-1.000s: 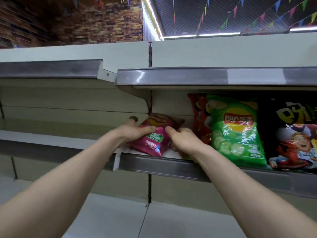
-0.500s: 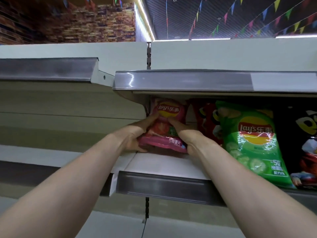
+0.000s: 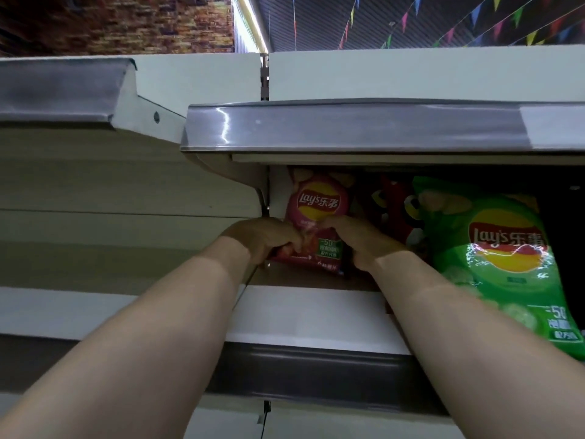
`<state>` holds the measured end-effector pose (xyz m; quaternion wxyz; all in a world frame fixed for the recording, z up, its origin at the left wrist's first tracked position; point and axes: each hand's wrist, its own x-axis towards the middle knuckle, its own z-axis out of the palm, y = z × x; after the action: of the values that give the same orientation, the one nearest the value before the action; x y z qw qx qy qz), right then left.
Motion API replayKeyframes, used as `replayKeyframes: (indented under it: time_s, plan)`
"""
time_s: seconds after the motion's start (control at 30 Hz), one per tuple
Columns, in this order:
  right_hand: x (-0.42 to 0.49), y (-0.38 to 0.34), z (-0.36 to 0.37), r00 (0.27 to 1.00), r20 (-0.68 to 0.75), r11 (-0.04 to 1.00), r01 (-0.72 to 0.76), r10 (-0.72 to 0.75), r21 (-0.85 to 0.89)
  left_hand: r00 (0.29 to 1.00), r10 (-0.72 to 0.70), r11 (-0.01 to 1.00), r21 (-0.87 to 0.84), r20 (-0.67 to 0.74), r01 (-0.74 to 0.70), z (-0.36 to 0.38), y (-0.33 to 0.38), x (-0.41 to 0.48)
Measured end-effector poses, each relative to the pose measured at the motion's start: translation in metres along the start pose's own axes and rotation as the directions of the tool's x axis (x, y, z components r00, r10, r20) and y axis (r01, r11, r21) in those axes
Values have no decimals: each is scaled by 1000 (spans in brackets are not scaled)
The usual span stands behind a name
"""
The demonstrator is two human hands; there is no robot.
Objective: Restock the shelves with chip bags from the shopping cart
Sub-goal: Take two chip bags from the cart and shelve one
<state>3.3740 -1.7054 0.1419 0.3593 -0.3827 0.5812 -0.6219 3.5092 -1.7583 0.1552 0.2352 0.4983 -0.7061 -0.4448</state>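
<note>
So the shelf [image 3: 316, 315] is a white board with a grey price rail [image 3: 316, 372] along the front, sitting under an upper shelf [image 3: 348, 128] of the same kind. In the back left corner a pink Lay's bag [image 3: 319, 201] stands upright, with the left hand [image 3: 266, 239] and right hand [image 3: 357, 242] gripping its lower half and a dark red bag [image 3: 395, 210] just beside it. Right of that, a green Lay's bag [image 3: 506, 248] leans forward, its bottom edge down by the rail.

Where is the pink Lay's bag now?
Head view, centre: the pink Lay's bag stands upright at the left end of the shelf, gripped by the left hand and right hand, a red bag just right of it.
</note>
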Motion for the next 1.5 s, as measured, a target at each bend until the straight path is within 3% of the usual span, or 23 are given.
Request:
replayKeyframes:
  time_s: [0.37,0.5,0.63,0.87,1.23,1.4,1.5]
  plan:
    - [13,9,-3,978,-21,969,203,-208,-138,981,182,976,134,-62,-173,35,-1,13]
    - [11,14,-4,973,3,947,226,-231,-227,953,268,961,102,-140,-256,33,-7,13]
    - [11,20,1,957,47,895,285,-286,-342,914,386,921,113,-123,-374,32,-12,15]
    - [9,21,1,911,61,823,397,-409,-407,900,400,916,41,-174,-399,33,-10,17]
    - [-14,14,-5,902,88,652,369,-422,-662,883,409,912,77,-229,-403,32,-10,23]
    - [-43,-5,-9,886,100,471,334,-453,-817,889,380,925,92,-256,-369,31,-8,21]
    - [-51,-10,-8,858,123,388,349,-499,-853,857,379,925,147,-349,-350,29,-7,23]
